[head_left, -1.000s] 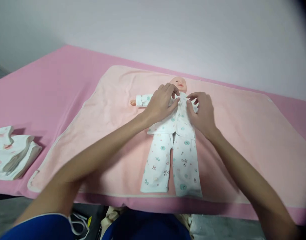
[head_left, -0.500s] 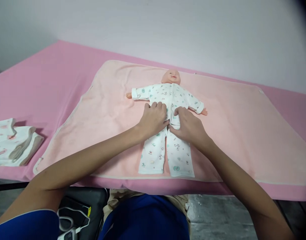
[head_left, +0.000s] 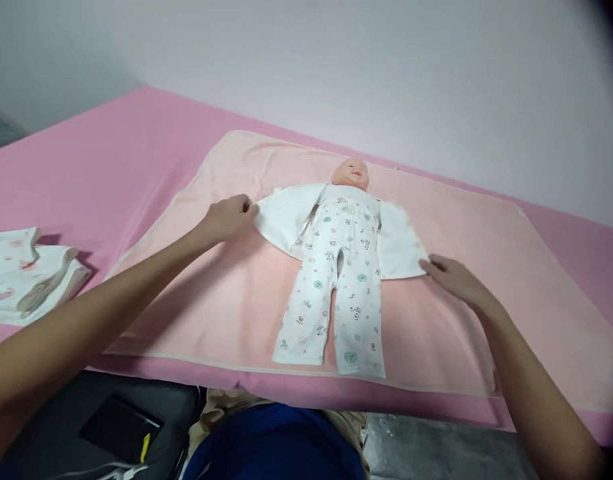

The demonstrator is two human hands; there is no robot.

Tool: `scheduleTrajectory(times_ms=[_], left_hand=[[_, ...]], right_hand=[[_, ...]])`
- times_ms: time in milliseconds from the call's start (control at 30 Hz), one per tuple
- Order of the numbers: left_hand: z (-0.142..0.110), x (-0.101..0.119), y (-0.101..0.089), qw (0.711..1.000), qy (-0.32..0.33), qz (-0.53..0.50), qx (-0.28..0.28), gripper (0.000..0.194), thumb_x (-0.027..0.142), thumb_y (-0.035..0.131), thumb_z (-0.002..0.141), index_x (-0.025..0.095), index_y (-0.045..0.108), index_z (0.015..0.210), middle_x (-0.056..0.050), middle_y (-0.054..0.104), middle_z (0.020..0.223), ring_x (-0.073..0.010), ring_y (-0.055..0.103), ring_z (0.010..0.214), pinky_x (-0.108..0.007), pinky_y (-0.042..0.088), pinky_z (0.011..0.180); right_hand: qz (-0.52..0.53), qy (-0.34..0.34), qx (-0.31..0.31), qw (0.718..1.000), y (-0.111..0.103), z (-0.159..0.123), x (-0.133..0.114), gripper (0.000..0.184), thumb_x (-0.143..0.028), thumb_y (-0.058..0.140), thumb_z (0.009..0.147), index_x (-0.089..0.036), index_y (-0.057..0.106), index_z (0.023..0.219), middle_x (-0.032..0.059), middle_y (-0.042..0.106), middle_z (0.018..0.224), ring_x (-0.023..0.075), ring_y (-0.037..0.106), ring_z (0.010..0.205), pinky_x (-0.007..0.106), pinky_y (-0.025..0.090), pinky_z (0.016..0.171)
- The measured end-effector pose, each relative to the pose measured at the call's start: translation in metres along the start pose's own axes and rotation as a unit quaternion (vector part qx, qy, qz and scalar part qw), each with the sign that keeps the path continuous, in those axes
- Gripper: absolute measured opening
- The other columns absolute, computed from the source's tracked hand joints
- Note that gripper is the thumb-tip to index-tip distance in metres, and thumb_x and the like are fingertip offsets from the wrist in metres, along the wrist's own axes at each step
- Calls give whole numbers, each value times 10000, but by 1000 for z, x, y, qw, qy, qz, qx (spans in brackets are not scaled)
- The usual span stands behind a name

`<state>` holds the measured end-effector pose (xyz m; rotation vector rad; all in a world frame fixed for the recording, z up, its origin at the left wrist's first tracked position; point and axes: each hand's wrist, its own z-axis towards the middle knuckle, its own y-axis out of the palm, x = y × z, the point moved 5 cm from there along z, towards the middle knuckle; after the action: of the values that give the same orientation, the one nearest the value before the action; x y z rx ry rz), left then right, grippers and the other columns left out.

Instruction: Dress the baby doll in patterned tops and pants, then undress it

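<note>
Holding the two front panels of a small white cloth jacket (head_left: 282, 220) out sideways, the person's hands sit wide apart, left of centre and right of centre in the frame. The left hand (head_left: 232, 217) has the outer edge of one panel pinched between thumb and curled fingers; the right hand (head_left: 452, 275) nips the lower corner of the other between its fingertips. The jacket lies across the middle of the frame, around a bald plastic baby doll (head_left: 351, 173) on its back, its head toward the top. The panels show their plain inner side and cover the doll's arms. Between them, white trousers printed with little green and dark figures (head_left: 356, 293) reach up over the doll's chest, both legs flat on the peach-pink blanket (head_left: 486, 307). I'd judge the jacket light, soft and limp, hardly fragile, apt to fold on itself if let go; edges and corners look the best places to pinch, while the smooth doll seems firmer. Blanket and doll lie on a pink covered surface (head_left: 136, 147), where folded white printed cloths (head_left: 11, 287) rest at the left edge of the frame.
</note>
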<state>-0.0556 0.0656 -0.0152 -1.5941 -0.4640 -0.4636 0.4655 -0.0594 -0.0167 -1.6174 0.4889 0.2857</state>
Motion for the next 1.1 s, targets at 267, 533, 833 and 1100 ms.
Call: scheduleTrajectory(times_ms=[267, 533, 833, 1100], left_hand=[[0, 34, 22, 955, 144, 193, 173, 336, 332, 490, 998, 142, 628, 1238, -267, 681, 1319, -472, 611, 1261, -602, 421, 1081], [55, 126, 78, 946, 309, -103, -4, 315, 514, 604, 1010, 216, 555, 1099, -104, 677, 1039, -320, 568, 1114, -475, 465, 1033], [10, 121, 66, 899, 385, -171, -118, 437, 647, 715, 974, 226, 598, 963, -44, 591, 1010, -240, 532, 1003, -367, 440, 880], [-27, 92, 71, 935, 272, -82, -211, 739, 801, 888, 741, 243, 517, 1051, -17, 592, 918, -224, 533, 804, -344, 351, 685]], right_hand=[[-82, -35, 184, 979, 2, -3, -51, 296, -506, 551, 1055, -245, 652, 1149, 142, 753, 1165, 333, 690, 1013, 485, 537, 854], [83, -168, 138, 973, 43, 93, -152, 370, -526, 628, 1016, -230, 603, 1236, 150, 698, 1314, 308, 669, 1136, 494, 544, 1021], [78, -287, 49, 953, 50, 62, -159, 522, -692, 625, 1027, -249, 501, 782, 60, 600, 956, 265, 545, 972, 430, 462, 914], [-7, -162, -34, 986, 56, 15, -140, 721, -832, 845, 776, -256, 637, 1157, 100, 729, 1136, 404, 611, 1177, 464, 477, 926]])
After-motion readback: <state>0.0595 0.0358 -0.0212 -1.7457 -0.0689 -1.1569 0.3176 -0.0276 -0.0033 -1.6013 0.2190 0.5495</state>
